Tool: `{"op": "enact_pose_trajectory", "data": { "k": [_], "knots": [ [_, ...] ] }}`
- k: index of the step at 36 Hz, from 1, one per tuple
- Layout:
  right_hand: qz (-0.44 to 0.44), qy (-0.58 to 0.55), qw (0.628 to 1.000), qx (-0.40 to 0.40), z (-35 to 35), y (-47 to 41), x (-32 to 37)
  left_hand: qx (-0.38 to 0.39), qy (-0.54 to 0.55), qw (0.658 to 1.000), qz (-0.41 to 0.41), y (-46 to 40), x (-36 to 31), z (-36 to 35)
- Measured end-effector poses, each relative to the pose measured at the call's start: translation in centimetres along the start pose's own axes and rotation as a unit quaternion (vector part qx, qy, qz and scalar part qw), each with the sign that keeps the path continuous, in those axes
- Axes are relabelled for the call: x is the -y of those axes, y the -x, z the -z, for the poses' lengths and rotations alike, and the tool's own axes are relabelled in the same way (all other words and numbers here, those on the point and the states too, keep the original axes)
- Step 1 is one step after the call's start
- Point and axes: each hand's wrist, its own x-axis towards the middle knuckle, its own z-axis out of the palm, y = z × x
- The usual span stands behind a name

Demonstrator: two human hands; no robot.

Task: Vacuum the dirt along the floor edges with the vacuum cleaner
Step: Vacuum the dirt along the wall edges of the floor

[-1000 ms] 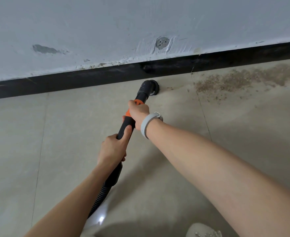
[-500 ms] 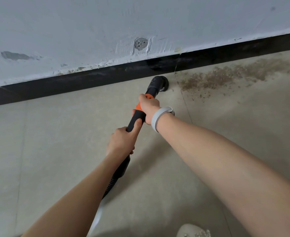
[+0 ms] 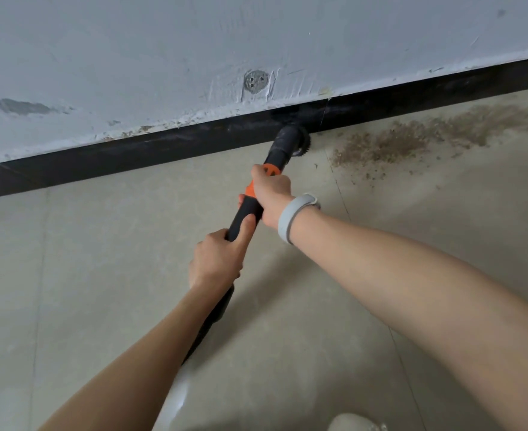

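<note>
Both hands clamp the vacuum wand mid-frame, the right hand ahead to steer, the left hand behind it, pressing the brush head against the black baseboard; dirt lies just right.

Soft even daylight, faint shadows, sharp focus, wide-angle bowing

Both arms outstretched; left hand, right hand curled, gripping.
</note>
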Motion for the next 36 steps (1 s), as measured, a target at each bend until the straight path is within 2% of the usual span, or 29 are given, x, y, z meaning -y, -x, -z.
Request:
{"op": "enact_pose_trajectory", "data": {
  "k": [5,9,15,25,36],
  "knots": [
    [-0.034,0.041,0.998,0.037,-3.2,0.9,-2.6,-0.011,-0.003,1.000,0.022,0.4,3.4,2.3],
    [-0.029,0.077,0.995,0.048,-3.9,1.4,-2.3,-0.007,0.005,1.000,0.028,0.1,3.9,2.8],
    [-0.039,-0.020,0.998,0.051,-1.6,0.1,0.3,0.015,-0.023,1.000,0.001,-1.4,0.7,1.8],
    [-0.035,-0.066,0.997,0.012,3.7,-0.5,2.5,0.090,-0.062,0.994,-0.029,-2.1,-3.7,-0.7],
    [-0.056,-0.105,0.993,-0.017,2.5,2.3,-3.3,0.092,-0.105,0.990,-0.031,2.1,1.0,0.6]
  ]
}}
